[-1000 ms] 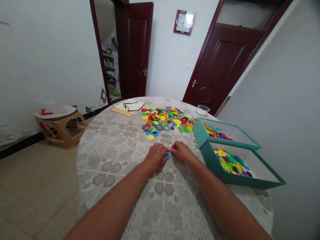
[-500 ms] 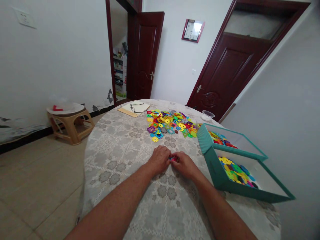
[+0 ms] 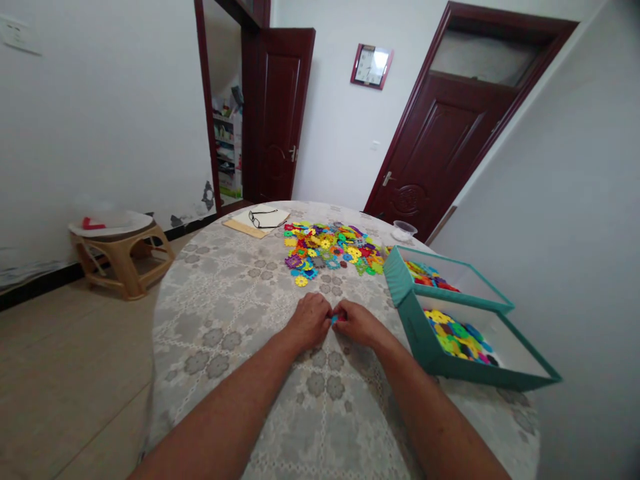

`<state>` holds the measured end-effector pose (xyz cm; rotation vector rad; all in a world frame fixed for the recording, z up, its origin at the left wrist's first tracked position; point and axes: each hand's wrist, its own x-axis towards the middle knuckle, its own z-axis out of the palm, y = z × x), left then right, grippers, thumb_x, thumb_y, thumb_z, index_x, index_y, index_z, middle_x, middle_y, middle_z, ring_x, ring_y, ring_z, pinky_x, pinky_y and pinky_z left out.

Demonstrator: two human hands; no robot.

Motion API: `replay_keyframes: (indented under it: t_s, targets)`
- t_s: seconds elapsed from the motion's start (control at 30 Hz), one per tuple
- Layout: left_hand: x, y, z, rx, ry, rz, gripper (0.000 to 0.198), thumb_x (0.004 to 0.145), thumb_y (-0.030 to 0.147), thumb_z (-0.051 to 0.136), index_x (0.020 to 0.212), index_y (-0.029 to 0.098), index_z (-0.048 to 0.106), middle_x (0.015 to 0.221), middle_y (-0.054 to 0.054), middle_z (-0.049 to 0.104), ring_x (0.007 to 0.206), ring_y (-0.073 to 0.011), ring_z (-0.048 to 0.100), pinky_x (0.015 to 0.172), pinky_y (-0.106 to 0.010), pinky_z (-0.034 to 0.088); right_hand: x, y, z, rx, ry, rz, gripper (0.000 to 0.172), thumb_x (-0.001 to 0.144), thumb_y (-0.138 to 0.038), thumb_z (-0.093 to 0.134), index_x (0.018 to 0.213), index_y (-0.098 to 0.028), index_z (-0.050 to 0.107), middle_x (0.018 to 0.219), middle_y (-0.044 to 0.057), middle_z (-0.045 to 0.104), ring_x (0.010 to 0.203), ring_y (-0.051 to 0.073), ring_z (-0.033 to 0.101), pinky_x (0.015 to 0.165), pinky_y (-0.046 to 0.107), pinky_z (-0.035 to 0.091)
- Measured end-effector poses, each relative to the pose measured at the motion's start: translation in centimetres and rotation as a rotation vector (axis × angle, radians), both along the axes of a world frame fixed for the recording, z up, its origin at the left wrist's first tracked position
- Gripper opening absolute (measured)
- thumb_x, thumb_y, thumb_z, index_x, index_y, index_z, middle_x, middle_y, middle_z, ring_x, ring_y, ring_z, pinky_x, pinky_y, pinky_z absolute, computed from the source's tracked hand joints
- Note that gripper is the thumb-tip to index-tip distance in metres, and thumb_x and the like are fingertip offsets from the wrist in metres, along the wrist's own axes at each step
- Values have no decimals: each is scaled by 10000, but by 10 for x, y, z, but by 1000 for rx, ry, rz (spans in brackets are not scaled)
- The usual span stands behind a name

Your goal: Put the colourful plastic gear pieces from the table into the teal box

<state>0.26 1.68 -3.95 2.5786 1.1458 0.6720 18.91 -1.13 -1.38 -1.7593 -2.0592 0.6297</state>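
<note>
My left hand [image 3: 310, 320] and my right hand [image 3: 356, 323] meet over the patterned tablecloth, both with curled fingers. Between their fingertips they pinch small blue and pink plastic pieces [image 3: 335, 320], mostly hidden by the fingers. Whether the pieces are joined I cannot tell. Beyond the hands spreads a pile of colourful gear-like and flower-like plastic pieces [image 3: 327, 243]. A single yellow piece [image 3: 301, 281] lies at the pile's near edge. To the right stands an open teal box [image 3: 425, 340] in two compartments, both holding more coloured pieces.
Black-framed glasses [image 3: 257, 220] rest on paper at the table's far left. A clear plastic bowl [image 3: 404, 231] stands at the far right, behind the box. Off the table to the left is a tan stool [image 3: 127, 257] with a white lid-like top.
The whole view has shifted slightly left. My hands stay together, and the fingers have turned a little, so that more of the blue shows between them.
</note>
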Motion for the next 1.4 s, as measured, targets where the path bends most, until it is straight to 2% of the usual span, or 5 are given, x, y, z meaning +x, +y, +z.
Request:
replay_keyframes:
  t_s: [0.57, 0.8, 1.0, 1.13, 1.4]
  targets:
    - [-4, 2, -1, -6, -115, -38, 116, 892, 219, 615, 980, 211, 690, 1047, -75, 677, 1061, -246, 575, 948, -374, 438, 2, -37, 23, 140, -21, 14, 149, 846, -148, 581, 951, -196, 676, 899, 30, 710, 841, 176, 619, 764, 258, 413]
    - [-4, 1, 0, -10, -119, -50, 109, 876, 219, 613, 963, 211, 678, 1017, -68, 695, 1039, -246, 589, 949, -379, 445, 89, -77, 81, 581, -286, -333, 184, 930, -262, 487, 980, -207, 656, 994, 93, 701, 932, 242, 640, 858, 350, 464]
    - [-4, -1, 1, -13, -132, -40, 104, 873, 219, 614, 957, 213, 675, 1017, -71, 700, 1036, -247, 593, 948, -382, 451, 150, -88, 81, 765, -616, -608, 197, 936, -219, 472, 980, -177, 659, 908, 142, 655, 892, 299, 608, 855, 433, 472]
    - [-4, -2, 1, -26, -144, -34, 84, 868, 207, 619, 934, 213, 671, 993, -68, 702, 1014, -242, 599, 937, -376, 458, 111, -85, 77, 809, -392, -450, 177, 961, -213, 468, 988, -195, 642, 989, 140, 677, 978, 290, 617, 937, 434, 471]
    - [-6, -6, 7, -51, -250, 13, 94, 925, 219, 562, 903, 219, 653, 970, -62, 688, 1000, -232, 603, 955, -386, 484, -12, -67, 34, 266, -218, 189, 363, 922, -233, 589, 1278, -183, 641, 1271, 142, 643, 1214, 314, 577, 1049, 447, 483]
